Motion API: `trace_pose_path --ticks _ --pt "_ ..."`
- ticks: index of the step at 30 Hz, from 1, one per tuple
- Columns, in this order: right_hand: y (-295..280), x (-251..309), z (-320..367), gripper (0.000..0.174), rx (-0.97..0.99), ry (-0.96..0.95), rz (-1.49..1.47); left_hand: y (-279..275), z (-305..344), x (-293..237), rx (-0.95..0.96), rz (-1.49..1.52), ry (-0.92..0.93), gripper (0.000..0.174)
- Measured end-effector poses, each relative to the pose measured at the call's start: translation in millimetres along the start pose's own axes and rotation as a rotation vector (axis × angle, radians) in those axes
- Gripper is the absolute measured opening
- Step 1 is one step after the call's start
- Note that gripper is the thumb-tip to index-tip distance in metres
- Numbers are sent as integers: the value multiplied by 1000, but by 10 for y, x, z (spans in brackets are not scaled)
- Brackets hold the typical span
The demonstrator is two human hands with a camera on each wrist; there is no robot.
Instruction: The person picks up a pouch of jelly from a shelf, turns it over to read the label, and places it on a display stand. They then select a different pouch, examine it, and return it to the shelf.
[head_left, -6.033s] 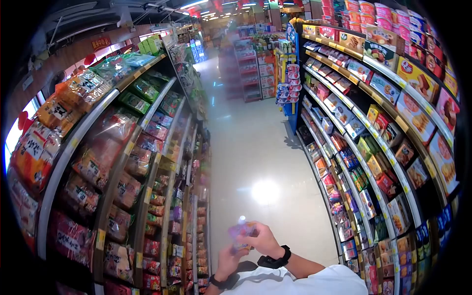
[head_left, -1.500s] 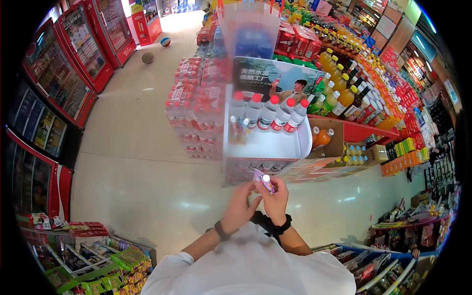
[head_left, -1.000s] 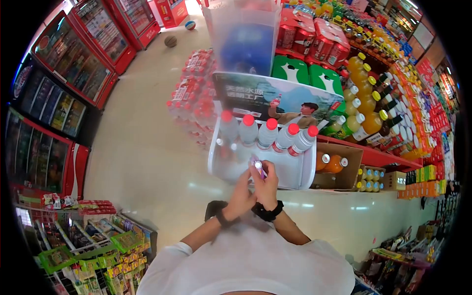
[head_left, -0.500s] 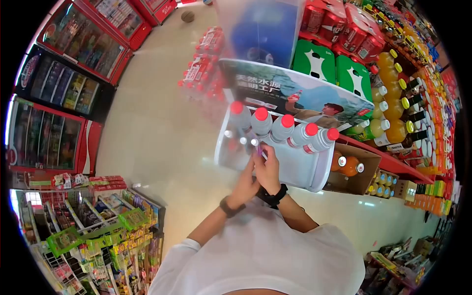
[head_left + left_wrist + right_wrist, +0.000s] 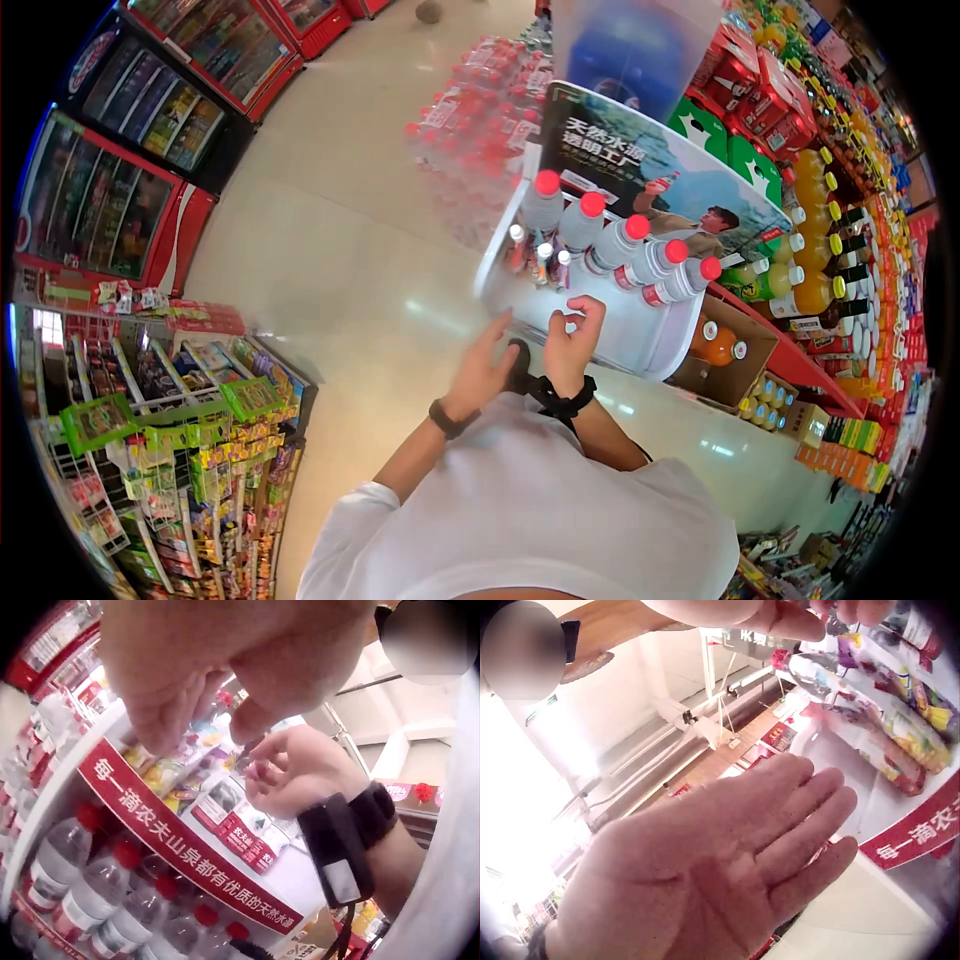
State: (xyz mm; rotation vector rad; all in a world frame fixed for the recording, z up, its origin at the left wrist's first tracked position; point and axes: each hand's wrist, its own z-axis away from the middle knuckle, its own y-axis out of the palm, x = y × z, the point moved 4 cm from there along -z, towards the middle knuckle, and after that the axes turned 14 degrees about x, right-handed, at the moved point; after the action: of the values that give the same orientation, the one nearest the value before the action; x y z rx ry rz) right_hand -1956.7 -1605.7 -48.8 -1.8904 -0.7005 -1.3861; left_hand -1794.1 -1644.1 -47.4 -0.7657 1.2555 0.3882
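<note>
Three spouted drink pouches with white caps stand on the white display tray: one at the left, a middle pouch and a purplish pouch nearest my right hand. Their printed, colourful sides show in the right wrist view as pouches. My right hand is just in front of them, fingers loosely curled round nothing. At the tray's near left corner my left hand holds nothing; its fingers are straight and its palm shows in the right wrist view.
Behind the pouches stands a row of red-capped water bottles before a printed sign board. Wrapped bottle packs are stacked left of the tray. A carton with orange bottles adjoins its right side. A snack rack stands near left.
Seconds ago I walked an aisle with a pouch in my hands. My right hand has since let go of the purple pouch on the tray beside the other two, and my hands have drawn apart.
</note>
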Motion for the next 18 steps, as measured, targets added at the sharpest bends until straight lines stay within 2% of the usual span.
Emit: trace_pose_path --ticks 5,9,14,18 --pt "415 373 392 26 106 -106 -41 -366 647 137 -129 -2 47 51" --pt "974 568 832 23 281 -172 -95 -652 1396 397 -261 -33 -27 46" --pt "1736 1112 1538 15 606 -138 -257 -921 2500 602 -453 41 -132 40" --pt "2377 1114 2175 12 907 -111 -279 -1012 3340 893 -685 75 -138 36"
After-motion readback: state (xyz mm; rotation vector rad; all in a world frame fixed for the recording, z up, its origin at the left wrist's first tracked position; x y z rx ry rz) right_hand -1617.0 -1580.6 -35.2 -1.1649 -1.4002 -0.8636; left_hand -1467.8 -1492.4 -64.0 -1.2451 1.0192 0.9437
